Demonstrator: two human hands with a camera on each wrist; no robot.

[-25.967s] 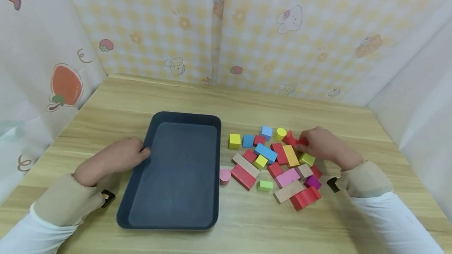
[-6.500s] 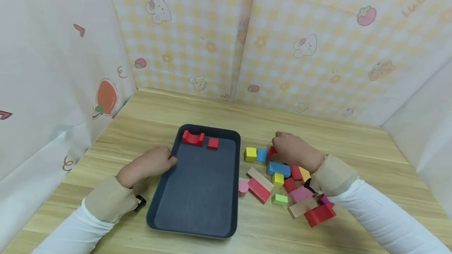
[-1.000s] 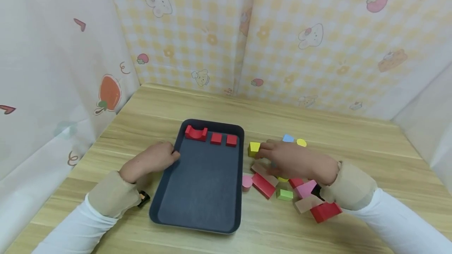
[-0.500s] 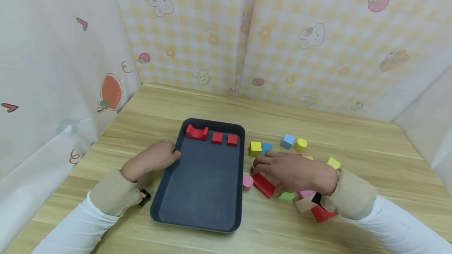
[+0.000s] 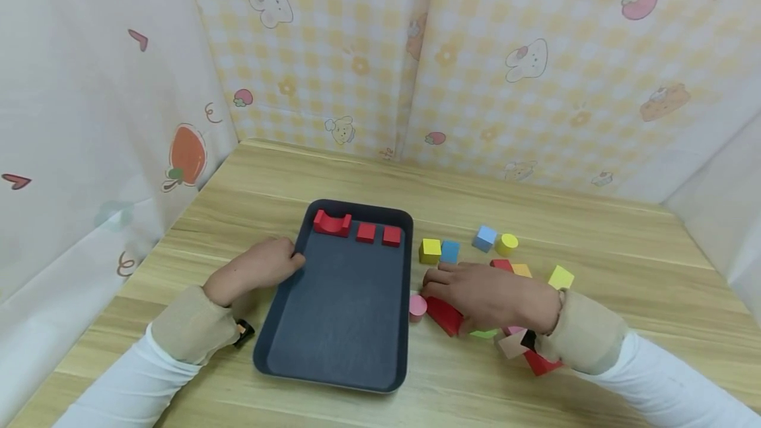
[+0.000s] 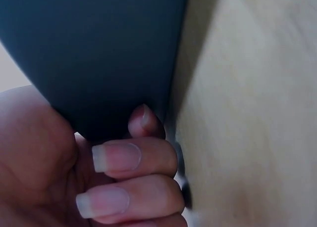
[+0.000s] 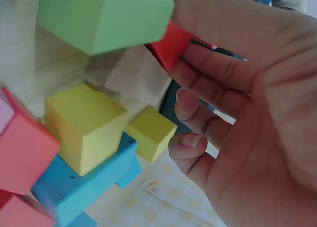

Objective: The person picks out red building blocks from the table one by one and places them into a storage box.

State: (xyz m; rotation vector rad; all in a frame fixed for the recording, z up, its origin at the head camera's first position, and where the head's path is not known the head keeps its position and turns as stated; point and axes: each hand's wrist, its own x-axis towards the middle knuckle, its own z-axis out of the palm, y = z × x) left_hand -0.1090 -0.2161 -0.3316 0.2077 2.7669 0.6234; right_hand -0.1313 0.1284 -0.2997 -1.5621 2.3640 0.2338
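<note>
The right hand [image 5: 490,292] has come down from beside the yellow cube [image 5: 431,251] to the red bar [image 5: 444,317], so the bar looks like the piece being dealt with now. A second red cube [image 5: 391,236] has also joined the arch [image 5: 331,224] and first red cube [image 5: 365,233] along the far end of the tray [image 5: 339,316]. The right fingers curl loosely at the bar, which lies on the table just right of the tray; the green block [image 7: 104,19] hides the thumb tip, so I can't tell whether it's pinched. The left hand [image 5: 257,269] grips the tray's left rim. The tray is dark, matt and round-cornered; the blocks are crisp-edged, probably painted wood.
</note>
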